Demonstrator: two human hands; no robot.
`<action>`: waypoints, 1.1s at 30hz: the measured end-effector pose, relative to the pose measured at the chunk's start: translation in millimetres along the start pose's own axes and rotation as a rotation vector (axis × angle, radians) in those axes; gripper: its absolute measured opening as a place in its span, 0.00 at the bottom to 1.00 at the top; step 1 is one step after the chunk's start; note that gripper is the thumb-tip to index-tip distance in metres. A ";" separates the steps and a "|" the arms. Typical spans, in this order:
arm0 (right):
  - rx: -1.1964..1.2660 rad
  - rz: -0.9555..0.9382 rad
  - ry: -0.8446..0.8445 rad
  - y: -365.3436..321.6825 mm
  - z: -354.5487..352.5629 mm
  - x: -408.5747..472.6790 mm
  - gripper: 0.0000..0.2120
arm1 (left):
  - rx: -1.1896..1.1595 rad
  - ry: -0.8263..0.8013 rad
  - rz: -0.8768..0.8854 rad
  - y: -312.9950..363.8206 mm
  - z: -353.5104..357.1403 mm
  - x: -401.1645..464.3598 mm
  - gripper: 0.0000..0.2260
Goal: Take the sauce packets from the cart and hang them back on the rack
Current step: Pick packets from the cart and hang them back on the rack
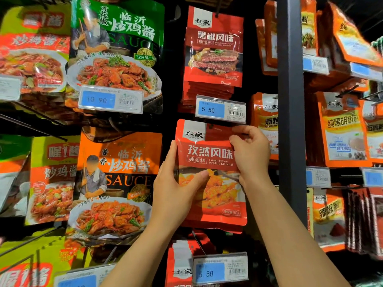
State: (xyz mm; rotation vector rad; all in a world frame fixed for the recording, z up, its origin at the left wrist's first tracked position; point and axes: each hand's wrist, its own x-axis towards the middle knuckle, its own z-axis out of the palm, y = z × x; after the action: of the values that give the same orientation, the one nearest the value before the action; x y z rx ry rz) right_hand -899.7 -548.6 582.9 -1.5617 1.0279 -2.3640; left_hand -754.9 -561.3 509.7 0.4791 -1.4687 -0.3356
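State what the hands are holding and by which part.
Both hold the cumin sauce packet: left hand on its left edge, thumb across the front; right hand fingers pinching its upper right corner.

- I see a dark rack (291,100) with one upright post and thin hooks.
- Green sauce pouch (116,48) hangs top left, orange sauce pouch (116,183) below it.
- Black pepper packets (213,48) hang centre, above a 5.50 price tag (220,109).
- Orange packets (342,129) hang right of the post.

Red packet (209,162) at centre, white lettering, orange food picture; green pouch (118,38) upper left; orange pouch (118,172) lower left; blue price tags (211,109); dark grey post (290,100) right.
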 end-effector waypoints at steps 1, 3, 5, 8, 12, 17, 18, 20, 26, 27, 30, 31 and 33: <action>-0.027 -0.012 -0.014 1.2 0.0 -1.4 0.05 | 0.000 -0.003 -0.013 -2.7 -0.4 -0.3 0.41; -0.092 -0.041 -0.040 5.6 0.8 -7.6 0.07 | -0.007 -0.004 -0.043 -6.8 -1.0 -2.6 0.42; -0.099 -0.058 -0.054 11.0 0.9 -16.1 0.12 | -0.015 0.008 -0.054 -7.7 -1.0 -5.1 0.42; -0.070 -0.024 -0.031 20.4 -3.9 -29.1 0.17 | -0.063 0.024 -0.055 -7.3 1.1 -9.9 0.40; -0.077 0.009 -0.011 33.1 -14.2 -51.4 0.13 | -0.086 0.040 -0.068 -11.7 8.6 -23.4 0.35; -0.072 0.012 0.058 26.6 -21.3 -58.0 0.08 | -0.165 0.077 -0.109 -9.7 13.2 -31.3 0.31; -0.045 0.034 0.072 24.9 -22.6 -58.2 0.08 | -0.184 0.075 -0.123 -9.9 12.4 -32.7 0.30; -0.010 0.076 0.095 24.0 -25.1 -60.5 0.09 | -0.206 0.072 -0.151 -12.2 11.1 -36.3 0.30; -0.064 0.122 0.140 26.8 -36.2 -81.1 0.09 | -0.189 0.067 -0.206 -13.3 2.3 -49.4 0.29; -0.072 0.114 0.148 25.7 -39.6 -86.9 0.09 | -0.179 0.068 -0.215 -13.9 -0.8 -51.2 0.29; -0.084 0.094 0.183 22.0 -51.2 -103.9 0.08 | -0.100 0.041 -0.225 -10.4 -8.5 -59.0 0.28; -0.078 0.094 0.199 20.8 -55.6 -108.8 0.08 | -0.063 0.028 -0.212 -8.8 -10.2 -62.1 0.28; -0.065 0.109 0.226 17.1 -64.6 -118.4 0.08 | 0.020 0.011 -0.170 -6.1 -13.7 -67.1 0.27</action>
State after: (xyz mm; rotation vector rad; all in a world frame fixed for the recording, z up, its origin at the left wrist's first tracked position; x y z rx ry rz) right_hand -905.0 -477.9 466.8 -1.2423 1.2117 -2.4958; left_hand -746.3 -531.8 448.1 0.6228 -1.4247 -0.4530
